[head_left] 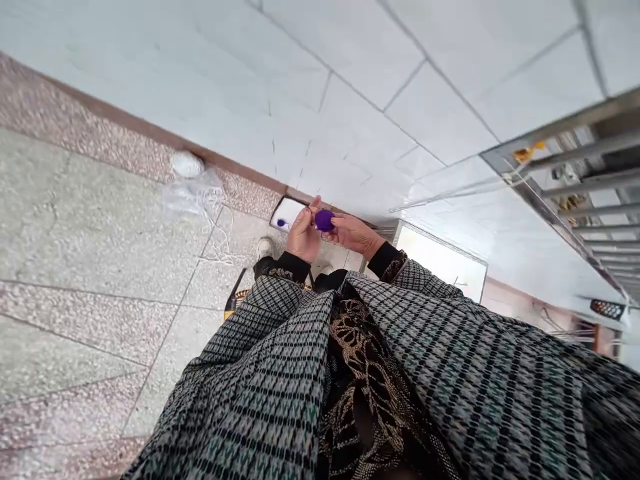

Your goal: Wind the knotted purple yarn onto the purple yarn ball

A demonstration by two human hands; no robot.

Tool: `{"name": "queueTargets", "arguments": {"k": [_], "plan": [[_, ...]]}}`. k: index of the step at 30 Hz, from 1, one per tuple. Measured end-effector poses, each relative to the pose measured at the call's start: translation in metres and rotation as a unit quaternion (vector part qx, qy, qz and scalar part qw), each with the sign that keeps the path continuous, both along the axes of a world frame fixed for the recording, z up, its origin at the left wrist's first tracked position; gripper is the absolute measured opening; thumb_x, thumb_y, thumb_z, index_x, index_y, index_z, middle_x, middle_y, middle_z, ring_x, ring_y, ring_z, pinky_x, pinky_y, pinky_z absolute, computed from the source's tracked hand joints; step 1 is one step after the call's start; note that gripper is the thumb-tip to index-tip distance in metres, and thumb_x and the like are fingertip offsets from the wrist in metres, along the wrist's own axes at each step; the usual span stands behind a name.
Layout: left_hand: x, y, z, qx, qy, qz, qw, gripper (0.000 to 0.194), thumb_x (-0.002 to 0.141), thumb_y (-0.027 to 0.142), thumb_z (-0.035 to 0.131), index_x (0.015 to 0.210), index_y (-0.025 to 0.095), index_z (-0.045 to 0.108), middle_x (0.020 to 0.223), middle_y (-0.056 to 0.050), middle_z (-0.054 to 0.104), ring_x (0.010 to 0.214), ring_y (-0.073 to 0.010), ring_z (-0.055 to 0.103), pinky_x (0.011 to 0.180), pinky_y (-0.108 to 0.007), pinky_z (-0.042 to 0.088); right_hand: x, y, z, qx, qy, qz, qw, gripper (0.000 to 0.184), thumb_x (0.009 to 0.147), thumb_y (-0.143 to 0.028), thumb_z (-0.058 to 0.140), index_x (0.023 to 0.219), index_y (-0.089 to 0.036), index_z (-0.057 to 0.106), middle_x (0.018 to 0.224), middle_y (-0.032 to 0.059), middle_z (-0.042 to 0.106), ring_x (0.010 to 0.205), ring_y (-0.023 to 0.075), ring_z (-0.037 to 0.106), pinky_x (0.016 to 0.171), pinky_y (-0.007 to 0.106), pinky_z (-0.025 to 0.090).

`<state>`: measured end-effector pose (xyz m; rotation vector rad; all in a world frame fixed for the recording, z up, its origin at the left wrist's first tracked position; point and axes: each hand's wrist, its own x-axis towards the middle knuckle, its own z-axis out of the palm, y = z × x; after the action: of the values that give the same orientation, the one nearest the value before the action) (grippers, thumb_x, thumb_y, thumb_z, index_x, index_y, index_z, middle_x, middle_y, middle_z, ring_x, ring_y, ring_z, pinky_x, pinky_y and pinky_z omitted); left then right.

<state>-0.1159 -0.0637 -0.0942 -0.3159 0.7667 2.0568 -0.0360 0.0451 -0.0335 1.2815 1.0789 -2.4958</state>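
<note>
The small purple ball point(324, 220) is held in the air between the two hands, in front of the person's body and above the floor. The left hand point(303, 240) is closed on its left side, and the right hand point(354, 235) grips it from the right side, with the fingers pressed against the ball. So both hands are clenched on this ball, and neither has released it. Just beyond the hands, a flat white object point(287, 215) with a small purple spot lies at the foot of the white tiled wall point(300, 100). To the far left on the terrazzo floor point(100, 220), a white ball of string point(186, 164) sits beside a transparent plastic bag point(193, 197), and a thin white string point(216, 248) runs from there toward the near side. On the far right stands a steel rack point(575, 193).
</note>
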Motion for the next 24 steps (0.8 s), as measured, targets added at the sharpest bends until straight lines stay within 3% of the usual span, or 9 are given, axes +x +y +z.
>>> {"name": "queueTargets", "arguments": {"k": [3,7,12,18,21,24], "plan": [[0.049,0.041,0.031,-0.035,0.048,-0.033,0.998,0.031,0.085,0.046,0.085,0.084,0.019,0.070,0.118,-0.010,0.072,0.108,-0.0225,0.066,0.096,-0.033,0.053,0.054,0.026,0.038,-0.006,0.040,-0.024,0.999,0.011,0.095,-0.011,0.067,0.105,-0.015,0.070,0.090,0.0033,0.075,0.073,0.0109,0.062,0.069,0.019,0.055],[0.081,0.088,0.043,-0.058,0.091,-0.078,0.991,0.032,0.081,0.047,0.085,0.086,0.020,0.069,0.111,-0.007,0.070,0.096,-0.0192,0.064,0.088,-0.032,0.051,0.095,0.060,0.050,-0.010,0.063,-0.055,0.996,0.006,0.097,-0.009,0.066,0.102,-0.013,0.068,0.086,0.0054,0.074,0.074,0.0123,0.064,0.070,0.021,0.056],[0.076,0.115,0.063,-0.046,0.123,-0.124,0.984,0.031,0.080,0.046,0.085,0.085,0.021,0.067,0.116,-0.008,0.071,0.101,-0.0191,0.064,0.094,-0.032,0.051,0.105,0.078,0.054,-0.005,0.109,-0.093,0.990,0.010,0.097,-0.012,0.072,0.106,-0.013,0.067,0.088,0.0046,0.074,0.071,0.0116,0.065,0.066,0.021,0.056],[0.073,0.124,0.095,-0.020,0.179,-0.200,0.963,0.032,0.082,0.047,0.085,0.088,0.020,0.068,0.119,-0.008,0.074,0.108,-0.0214,0.068,0.097,-0.035,0.053,0.124,0.095,0.079,0.018,0.144,-0.096,0.985,0.021,0.087,-0.021,0.088,0.097,-0.011,0.072,0.082,0.0044,0.072,0.073,0.0117,0.064,0.069,0.022,0.056],[0.056,0.117,0.099,-0.096,0.216,-0.270,0.933,0.030,0.088,0.044,0.079,0.081,0.019,0.065,0.086,-0.005,0.072,0.074,-0.0165,0.067,0.070,-0.029,0.051,0.134,0.104,0.094,0.076,0.152,-0.117,0.978,0.029,0.079,-0.024,0.095,0.093,-0.011,0.074,0.084,0.0046,0.073,0.075,0.0108,0.064,0.068,0.019,0.053],[0.029,0.118,0.106,-0.181,0.337,-0.250,0.889,0.032,0.092,0.033,0.072,0.067,0.019,0.057,0.057,0.003,0.050,0.051,-0.0119,0.050,0.058,-0.027,0.040,0.140,0.110,0.111,0.143,0.140,-0.153,0.968,0.035,0.074,-0.027,0.098,0.095,-0.011,0.076,0.093,0.0062,0.077,0.083,0.0110,0.066,0.072,0.019,0.052]]}}
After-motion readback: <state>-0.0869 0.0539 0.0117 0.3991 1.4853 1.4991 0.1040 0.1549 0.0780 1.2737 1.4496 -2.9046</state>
